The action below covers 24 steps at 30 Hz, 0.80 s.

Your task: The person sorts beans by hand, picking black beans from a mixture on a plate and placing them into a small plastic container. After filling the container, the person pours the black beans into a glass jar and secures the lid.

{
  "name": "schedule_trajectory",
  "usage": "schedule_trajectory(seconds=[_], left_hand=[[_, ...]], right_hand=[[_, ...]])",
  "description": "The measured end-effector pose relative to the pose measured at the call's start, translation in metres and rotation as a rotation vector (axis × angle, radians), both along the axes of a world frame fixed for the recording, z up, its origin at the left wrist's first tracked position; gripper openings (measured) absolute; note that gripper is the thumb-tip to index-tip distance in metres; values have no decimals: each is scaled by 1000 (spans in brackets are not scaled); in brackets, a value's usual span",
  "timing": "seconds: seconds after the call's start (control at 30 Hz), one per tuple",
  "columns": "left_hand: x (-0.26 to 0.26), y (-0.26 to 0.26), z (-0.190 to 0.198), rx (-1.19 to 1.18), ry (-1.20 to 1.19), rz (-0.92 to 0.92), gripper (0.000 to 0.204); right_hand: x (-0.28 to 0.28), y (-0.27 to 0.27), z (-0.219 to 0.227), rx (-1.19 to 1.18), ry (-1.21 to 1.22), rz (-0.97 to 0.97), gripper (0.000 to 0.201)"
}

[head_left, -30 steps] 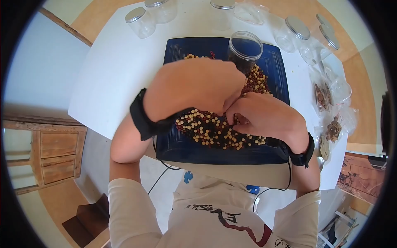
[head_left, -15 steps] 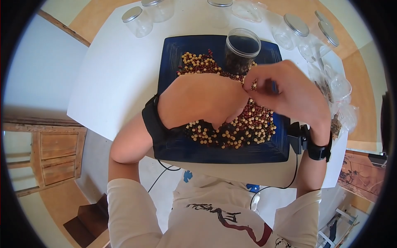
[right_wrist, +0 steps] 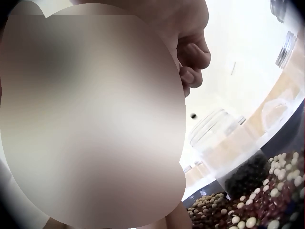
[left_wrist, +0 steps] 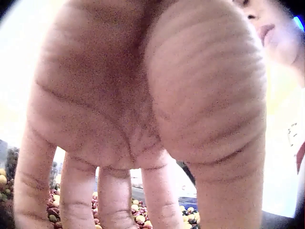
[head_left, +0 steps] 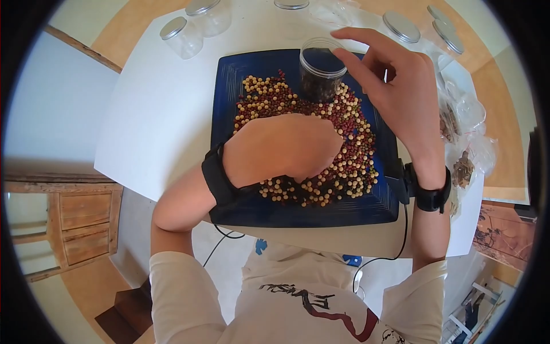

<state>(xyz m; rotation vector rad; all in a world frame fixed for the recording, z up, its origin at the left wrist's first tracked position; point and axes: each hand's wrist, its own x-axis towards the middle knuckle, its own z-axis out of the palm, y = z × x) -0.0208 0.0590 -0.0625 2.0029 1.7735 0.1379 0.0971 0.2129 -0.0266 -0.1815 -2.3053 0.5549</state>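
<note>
A clear jar [head_left: 322, 69] partly filled with black beans [right_wrist: 245, 176] stands at the back of a square blue tray [head_left: 225, 86]. Mixed beans [head_left: 356, 135], cream, dark red, green and black, spread over the tray. My right hand [head_left: 404, 80] hangs beside the jar's rim with thumb and forefinger apart, the other fingers curled loosely. In the right wrist view a single black bean [right_wrist: 193, 116] shows in the air by the jar's mouth. My left hand [head_left: 283, 143] is over the mixed beans, its straight fingers [left_wrist: 78, 191] pointing down among them; the fingertips are hidden.
Empty lidded jars [head_left: 182, 39] stand at the back left, and more silver lids [head_left: 401, 27] show at the back right. Plastic bags [head_left: 467, 163] with dried contents lie along the right side of the white table [head_left: 149, 120]. Cables [head_left: 395, 252] hang from the wrist cameras.
My right hand has risen from the beans beside the left hand to the jar's rim, and its thumb and forefinger have parted. The left hand has shifted slightly toward the tray's front.
</note>
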Motion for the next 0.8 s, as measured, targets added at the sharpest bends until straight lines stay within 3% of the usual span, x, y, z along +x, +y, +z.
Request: schedule_trajectory(seconds=[0.07,0.17,0.3,0.37,0.47,0.5,0.57,0.6,0.63,0.7,0.8], left_hand=[[0,8,6,-299,83,2,12],[-1,10,10,-288,58,10,13],[-10,0,11,-195,6,-29,17],[-16,-6,16,-22,-87,39,17],[-39,6,31,-189,-141,32,13],[-43,5,37,-191,-138,30,13],[-50,1,52,51,-123,61,8],[-54,2,59,58,-142,42,9],[-57,2,63,56,-141,41,9],[-62,1,69,278,-200,78,9],[-54,7,76,470,-99,185,11]], right_hand=[[4,0,9,-56,-48,25,13],[14,8,18,-155,-145,75,11],[25,10,30,-235,-464,174,12],[30,13,24,-283,-581,190,16],[31,9,6,-195,-751,476,12],[28,4,1,-198,-748,475,12],[23,-12,-8,-124,-754,567,10],[22,-17,-6,-140,-903,539,7],[22,-22,-10,-142,-902,540,7],[23,-28,-25,-80,-758,575,5],[22,-31,-34,-9,-728,589,4]])
